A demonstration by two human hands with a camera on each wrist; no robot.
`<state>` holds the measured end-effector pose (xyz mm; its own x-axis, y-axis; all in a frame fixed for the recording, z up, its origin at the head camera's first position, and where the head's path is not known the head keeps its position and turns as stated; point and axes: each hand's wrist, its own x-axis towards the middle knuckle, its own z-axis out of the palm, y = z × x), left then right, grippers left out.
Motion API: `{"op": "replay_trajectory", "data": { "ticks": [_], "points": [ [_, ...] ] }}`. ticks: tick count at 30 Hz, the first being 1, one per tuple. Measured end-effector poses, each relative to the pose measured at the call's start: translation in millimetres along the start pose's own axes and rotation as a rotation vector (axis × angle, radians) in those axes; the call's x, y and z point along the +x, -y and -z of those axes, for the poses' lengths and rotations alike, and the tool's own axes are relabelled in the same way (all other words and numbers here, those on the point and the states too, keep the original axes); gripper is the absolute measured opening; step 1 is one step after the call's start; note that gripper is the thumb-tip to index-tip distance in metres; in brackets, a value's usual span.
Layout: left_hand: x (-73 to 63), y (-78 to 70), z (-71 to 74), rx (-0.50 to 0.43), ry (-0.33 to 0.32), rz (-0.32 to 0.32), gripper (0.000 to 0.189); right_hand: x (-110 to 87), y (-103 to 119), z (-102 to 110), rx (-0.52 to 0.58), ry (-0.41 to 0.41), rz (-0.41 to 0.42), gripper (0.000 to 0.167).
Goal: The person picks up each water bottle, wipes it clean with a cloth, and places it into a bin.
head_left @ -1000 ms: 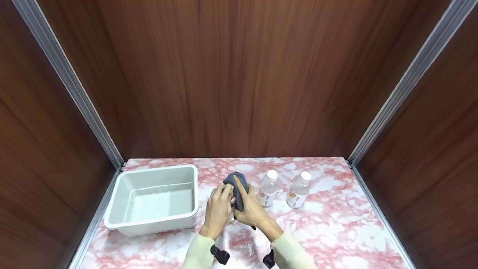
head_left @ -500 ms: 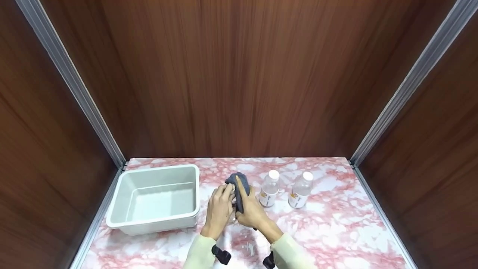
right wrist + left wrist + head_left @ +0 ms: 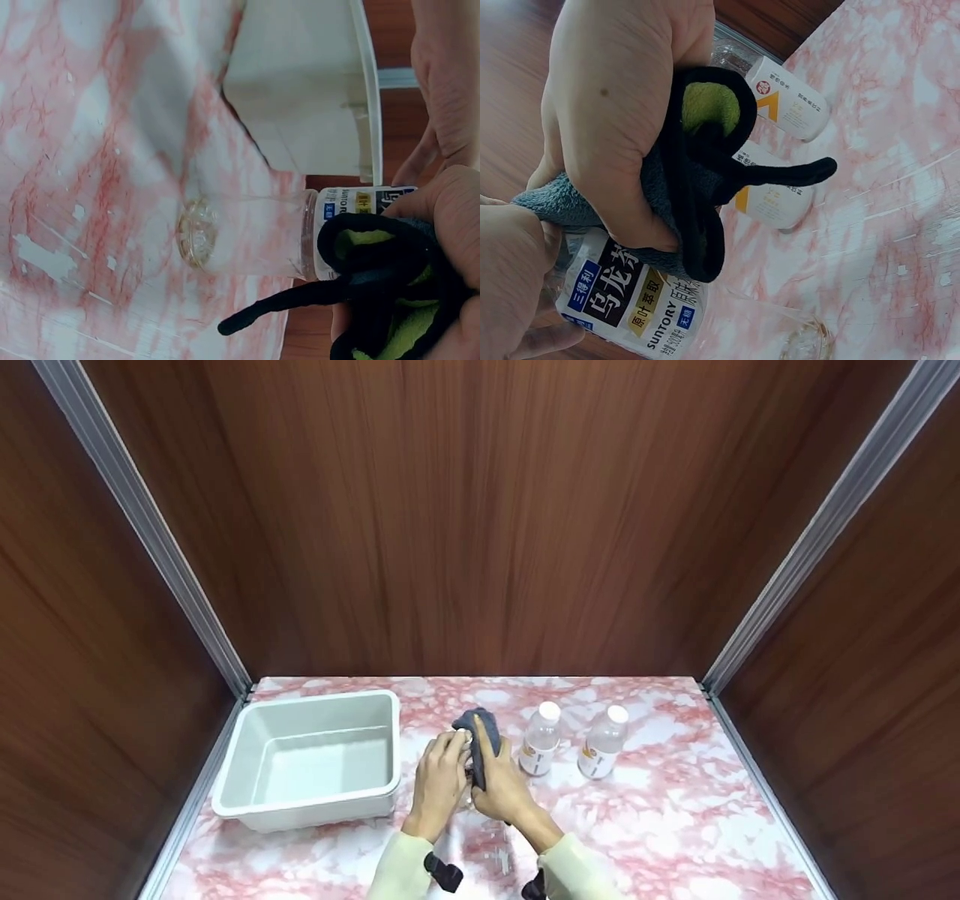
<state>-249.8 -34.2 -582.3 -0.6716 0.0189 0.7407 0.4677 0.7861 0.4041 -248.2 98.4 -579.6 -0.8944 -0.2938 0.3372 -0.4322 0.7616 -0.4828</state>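
Observation:
In the head view my left hand (image 3: 439, 780) grips the upper part of a clear plastic bottle, mostly hidden there by both hands. The left wrist view shows its Suntory label (image 3: 645, 307), and the right wrist view its clear lower body (image 3: 251, 236). A grey-blue cloth (image 3: 492, 726) with black edging and a lime-green inner side is bunched in my right hand (image 3: 501, 784). That hand holds the cloth against the side of the bottle, index finger stretched along it. Loose folds of the cloth (image 3: 712, 109) hang past the bottle's label.
Two white-capped bottles, a nearer one (image 3: 541, 739) and another (image 3: 602, 744), stand right of my hands. A light grey plastic tub (image 3: 307, 808) sits at left. Brown wood-grain panels (image 3: 465, 525) enclose the marbled pink-and-white tabletop (image 3: 697, 817) on three sides.
My right hand and forearm have shifted slightly left, with the cloth still against the bottle. The left hand holds nearly the same place.

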Motion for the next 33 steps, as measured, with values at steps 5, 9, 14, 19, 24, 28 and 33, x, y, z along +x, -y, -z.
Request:
{"op": "replay_trajectory", "data": {
  "ticks": [5, 9, 14, 19, 24, 28, 33],
  "points": [
    [-0.9, 0.7, 1.0, 0.011, 0.008, 0.000, 0.028, -1.6, -1.0, -2.9, 0.012, -0.023, 0.014, 0.113],
    [-2.3, 0.2, 0.9, 0.007, 0.011, 0.003, 0.028, -4.2, -1.7, -5.0, 0.040, -0.024, 0.013, 0.110],
    [-2.5, 0.0, -0.7, -0.001, 0.007, 0.007, 0.029, -5.8, -3.3, -7.0, 0.072, -0.026, 0.007, 0.110],
    [-2.6, 1.4, -2.7, -0.008, 0.007, 0.014, 0.031, -7.2, -6.8, -10.9, 0.084, -0.034, -0.017, 0.110],
    [-3.0, 2.3, -3.4, -0.007, 0.015, 0.013, 0.029, -9.3, -11.1, -14.7, 0.114, -0.012, -0.066, 0.112],
    [-3.4, 2.2, -2.9, 0.012, 0.016, 0.010, 0.027, -11.1, -13.5, -18.0, 0.114, -0.001, -0.061, 0.113],
    [-2.9, 1.7, -2.4, 0.015, 0.017, 0.010, 0.023, -13.8, -14.9, -20.9, 0.121, 0.009, -0.068, 0.114]
  ]
}}
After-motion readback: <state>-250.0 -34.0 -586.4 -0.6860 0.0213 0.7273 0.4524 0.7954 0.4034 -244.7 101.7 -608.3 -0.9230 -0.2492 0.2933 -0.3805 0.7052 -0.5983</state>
